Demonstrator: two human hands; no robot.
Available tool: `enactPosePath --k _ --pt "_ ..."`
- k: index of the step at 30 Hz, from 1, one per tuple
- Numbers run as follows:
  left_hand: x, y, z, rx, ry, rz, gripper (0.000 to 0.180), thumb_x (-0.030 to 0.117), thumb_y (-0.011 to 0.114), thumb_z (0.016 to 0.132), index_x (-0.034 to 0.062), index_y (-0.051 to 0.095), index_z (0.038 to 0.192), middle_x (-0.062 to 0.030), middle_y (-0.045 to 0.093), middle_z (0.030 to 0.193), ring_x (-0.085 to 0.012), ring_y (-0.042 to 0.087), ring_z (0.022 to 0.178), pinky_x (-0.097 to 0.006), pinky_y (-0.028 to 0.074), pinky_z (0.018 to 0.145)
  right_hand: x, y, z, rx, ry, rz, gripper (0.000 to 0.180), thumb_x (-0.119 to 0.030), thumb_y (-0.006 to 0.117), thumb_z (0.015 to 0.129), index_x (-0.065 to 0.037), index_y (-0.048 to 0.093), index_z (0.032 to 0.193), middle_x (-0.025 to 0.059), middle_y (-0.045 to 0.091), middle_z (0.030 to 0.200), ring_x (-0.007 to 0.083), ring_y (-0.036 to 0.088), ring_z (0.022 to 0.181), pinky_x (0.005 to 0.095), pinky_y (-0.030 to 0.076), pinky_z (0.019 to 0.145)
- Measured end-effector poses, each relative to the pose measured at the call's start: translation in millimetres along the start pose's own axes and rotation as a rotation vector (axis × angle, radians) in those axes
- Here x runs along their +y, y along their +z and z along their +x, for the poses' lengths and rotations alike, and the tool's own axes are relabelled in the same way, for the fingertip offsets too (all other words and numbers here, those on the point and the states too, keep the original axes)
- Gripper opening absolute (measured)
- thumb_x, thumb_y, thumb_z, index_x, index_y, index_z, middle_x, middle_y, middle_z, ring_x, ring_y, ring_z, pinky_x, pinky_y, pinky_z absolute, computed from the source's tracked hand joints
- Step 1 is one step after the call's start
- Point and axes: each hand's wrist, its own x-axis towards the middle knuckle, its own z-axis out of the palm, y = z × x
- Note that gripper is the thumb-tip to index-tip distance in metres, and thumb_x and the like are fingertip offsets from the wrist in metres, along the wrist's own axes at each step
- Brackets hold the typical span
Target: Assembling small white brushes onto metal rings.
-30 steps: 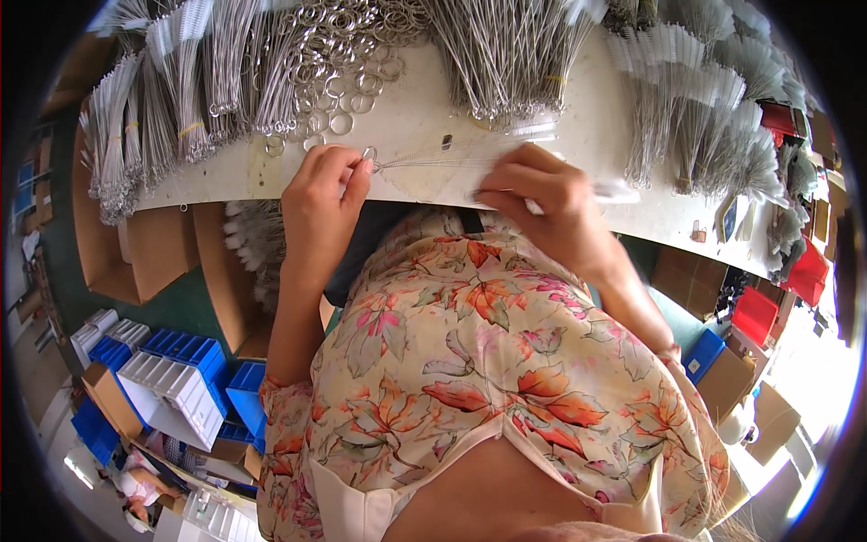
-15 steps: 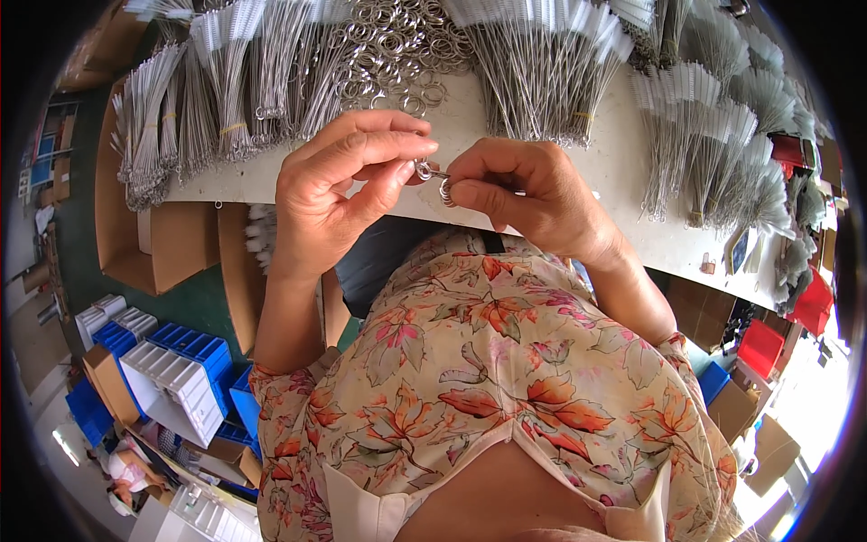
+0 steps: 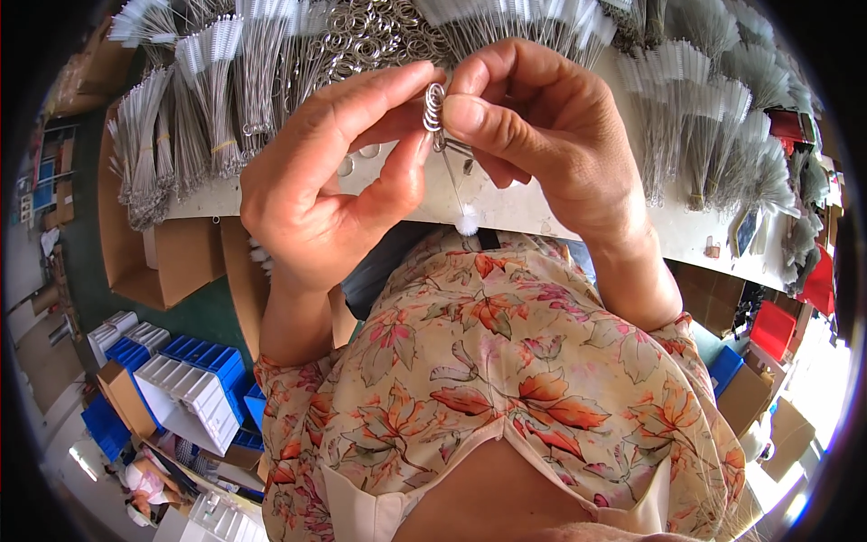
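My left hand (image 3: 325, 181) and my right hand (image 3: 542, 135) are raised close to the camera, above the table edge. Together they pinch a small metal split ring (image 3: 434, 107) between thumbs and forefingers. A thin wire brush (image 3: 456, 194) hangs from the ring, its white fluffy tip (image 3: 466, 221) pointing down. Both hands touch the ring. On the white table (image 3: 542, 212) behind lie a pile of loose metal rings (image 3: 375, 32) and bundles of wire brushes (image 3: 217, 90).
More brush bundles (image 3: 713, 117) fan along the table's right side. Cardboard boxes (image 3: 172, 257) sit under the table at left. Blue and white plastic bins (image 3: 185, 384) stand on the floor at lower left. Red and blue boxes (image 3: 768, 330) are at right.
Both hands have risen from the table toward the camera, carrying the ring and brush. One second ago they were down on the tabletop picking up parts.
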Motion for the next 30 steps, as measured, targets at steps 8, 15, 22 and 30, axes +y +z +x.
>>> enactPosePath --k 8,15,22,30 --pt "8.3 -12.1 14.8 -0.261 -0.046 -0.011 0.031 -0.013 0.051 0.076 -0.0135 0.054 0.107 -0.0227 0.061 0.101 -0.0230 0.063 0.089 -0.029 0.051 0.078 -8.7 -16.8 -0.7 -0.155 0.062 -0.269 0.013 -0.008 0.067 0.079 -0.003 0.060 0.088 -0.0012 0.059 0.072 0.0029 0.051 0.057 0.0161 0.039 0.047" --pt "3.0 -12.5 20.6 -0.332 -0.211 -0.171 0.016 0.001 0.061 0.082 -0.0048 0.061 0.097 -0.0057 0.060 0.088 -0.0078 0.056 0.072 -0.020 0.046 0.063 -4.2 -16.8 -7.6 -0.125 0.034 -0.113 0.014 -0.011 0.063 0.083 -0.002 0.060 0.092 -0.0017 0.057 0.069 0.0030 0.050 0.055 0.0165 0.035 0.044" --pt "-12.0 -11.4 5.3 -0.154 -0.657 -0.779 0.016 0.011 0.059 0.086 -0.0011 0.059 0.096 -0.0011 0.057 0.080 -0.0046 0.046 0.062 -0.018 0.039 0.053 4.8 -18.5 -9.1 -0.173 0.099 0.048 0.015 -0.014 0.064 0.083 -0.002 0.061 0.092 -0.0011 0.060 0.076 0.0039 0.052 0.061 0.0180 0.042 0.053" --pt "5.5 -15.2 7.2 -0.292 -0.532 -0.284 0.017 0.013 0.054 0.089 0.0005 0.056 0.100 -0.0004 0.054 0.071 -0.0031 0.040 0.052 -0.017 0.034 0.047 4.7 -15.8 -6.6 -0.161 0.111 0.045 0.013 -0.011 0.063 0.083 -0.002 0.060 0.093 -0.0019 0.059 0.076 0.0024 0.051 0.060 0.0162 0.038 0.049"
